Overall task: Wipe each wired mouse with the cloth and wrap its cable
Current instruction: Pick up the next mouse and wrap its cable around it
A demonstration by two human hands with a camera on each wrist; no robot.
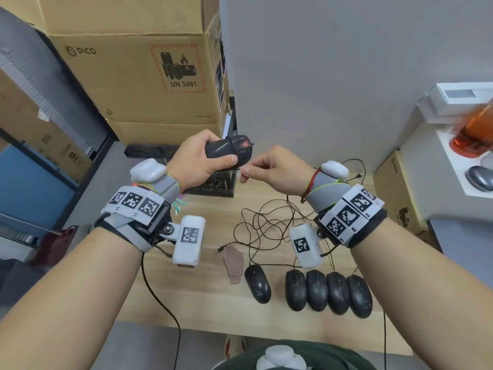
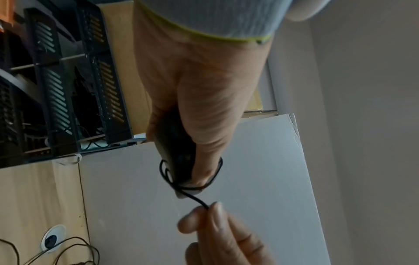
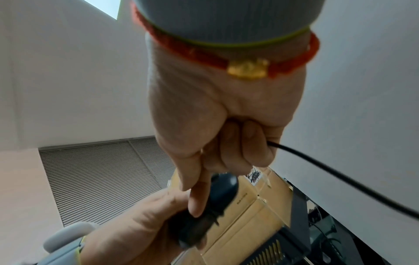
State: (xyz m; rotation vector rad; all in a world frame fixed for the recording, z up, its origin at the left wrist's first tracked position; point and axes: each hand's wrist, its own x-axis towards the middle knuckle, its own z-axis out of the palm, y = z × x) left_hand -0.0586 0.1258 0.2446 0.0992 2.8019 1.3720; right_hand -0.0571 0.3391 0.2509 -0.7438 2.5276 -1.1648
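Observation:
My left hand (image 1: 202,158) grips a black wired mouse (image 1: 229,153) held up above the table's far side, with a few turns of its cable (image 2: 192,188) wound round its body. My right hand (image 1: 266,169) pinches that cable (image 3: 340,175) right next to the mouse, thumb and forefinger together; the cable trails down past the right wrist. On the wooden table (image 1: 208,295) lies a small pinkish cloth (image 1: 233,263). Beside it sits one black mouse (image 1: 257,283), and to its right a row of several black mice (image 1: 328,291) with tangled cables (image 1: 266,225).
Stacked cardboard boxes (image 1: 133,76) stand at the back left, with a black slotted tray (image 1: 213,182) behind my hands. A white shelf (image 1: 453,166) at right holds a grey mouse (image 1: 480,178) and an orange bottle (image 1: 474,129). A grey wall (image 1: 333,76) rises behind.

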